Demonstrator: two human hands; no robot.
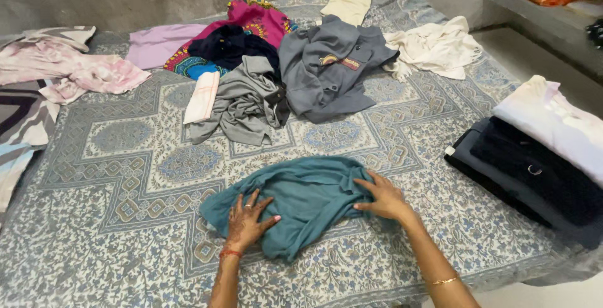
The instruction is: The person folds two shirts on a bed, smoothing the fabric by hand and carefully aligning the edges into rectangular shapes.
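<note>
Here, in the head view, a teal cloth (301,198) is lying bunched on the bed (125,157), near its front edge, on a patterned cover. The left hand (246,220) is resting flat on the cloth's lower left part, fingers spread and open, gripping nothing. The right hand (383,198) is lying at the cloth's right edge, fingers stretched and touching the fabric, also open and not closing on it. So the cloth is sitting directly under and between both hands.

The cloth is looking soft, light and limp; I think it is folding and wrinkling easily, and it is not fragile or slippery. The best places to take it seem to be its edges or corners, where the fabric is thinner.

Farther back, a grey shirt (326,69), a grey garment (242,101), a dark piece (229,44) and a pink cloth (257,19) are lying in a loose heap, well apart from the hands. At the right, folded clothes (540,151) are forming a stack.
</note>
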